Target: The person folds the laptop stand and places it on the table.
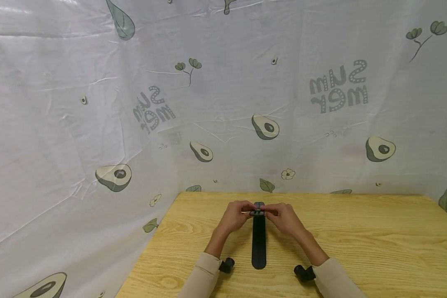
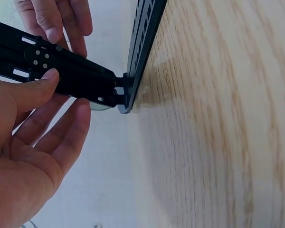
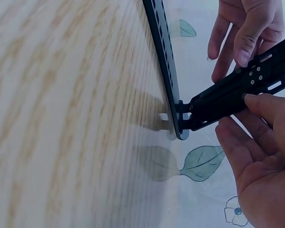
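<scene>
A black folding stand (image 1: 259,244) has a long strip with rounded ends lying along the table and a hinged arm rising from its far end. Slots and several small screws mark the raised arm (image 2: 80,78). My left hand (image 1: 235,216) pinches one edge of this arm between thumb and fingers. From the other side my right hand (image 1: 284,217) pinches the opposite edge. Close up in the right wrist view, the hinge (image 3: 184,116) joins the arm to the slotted strip (image 3: 165,61). The arm leans up at an angle from the strip.
The wood-grain table (image 1: 357,240) reaches back to a pale plastic sheet (image 1: 223,95) printed with avocados and leaves. A similar sheet hangs along the left. Black wrist devices (image 1: 227,265) sit by both beige sleeves (image 1: 203,277).
</scene>
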`<action>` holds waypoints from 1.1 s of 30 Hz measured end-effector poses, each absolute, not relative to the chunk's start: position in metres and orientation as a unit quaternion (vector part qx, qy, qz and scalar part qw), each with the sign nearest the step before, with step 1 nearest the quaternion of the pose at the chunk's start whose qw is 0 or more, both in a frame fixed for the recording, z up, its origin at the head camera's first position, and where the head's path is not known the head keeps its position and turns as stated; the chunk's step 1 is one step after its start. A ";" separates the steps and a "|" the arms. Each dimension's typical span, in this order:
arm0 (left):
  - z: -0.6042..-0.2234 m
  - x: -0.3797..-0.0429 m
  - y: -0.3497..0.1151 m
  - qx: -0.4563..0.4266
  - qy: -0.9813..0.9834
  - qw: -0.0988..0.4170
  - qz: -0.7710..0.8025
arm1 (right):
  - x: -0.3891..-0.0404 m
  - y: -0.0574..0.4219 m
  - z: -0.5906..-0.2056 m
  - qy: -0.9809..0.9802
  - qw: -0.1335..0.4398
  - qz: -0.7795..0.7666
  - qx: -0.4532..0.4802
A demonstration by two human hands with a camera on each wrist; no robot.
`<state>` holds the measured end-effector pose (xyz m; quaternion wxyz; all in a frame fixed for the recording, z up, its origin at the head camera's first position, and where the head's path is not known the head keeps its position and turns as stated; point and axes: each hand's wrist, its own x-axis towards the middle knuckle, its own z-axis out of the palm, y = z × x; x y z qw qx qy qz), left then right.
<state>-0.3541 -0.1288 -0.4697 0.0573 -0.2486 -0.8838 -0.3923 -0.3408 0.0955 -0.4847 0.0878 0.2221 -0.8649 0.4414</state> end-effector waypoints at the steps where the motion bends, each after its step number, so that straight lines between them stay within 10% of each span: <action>1: -0.470 -0.354 -0.129 -0.248 -0.884 0.055 -0.393 | -0.341 0.096 -0.484 -0.865 0.087 0.442 0.221; 33: -0.472 -0.353 -0.133 -0.229 -0.874 0.015 -0.428 | -0.339 0.095 -0.487 -0.862 0.073 0.449 0.224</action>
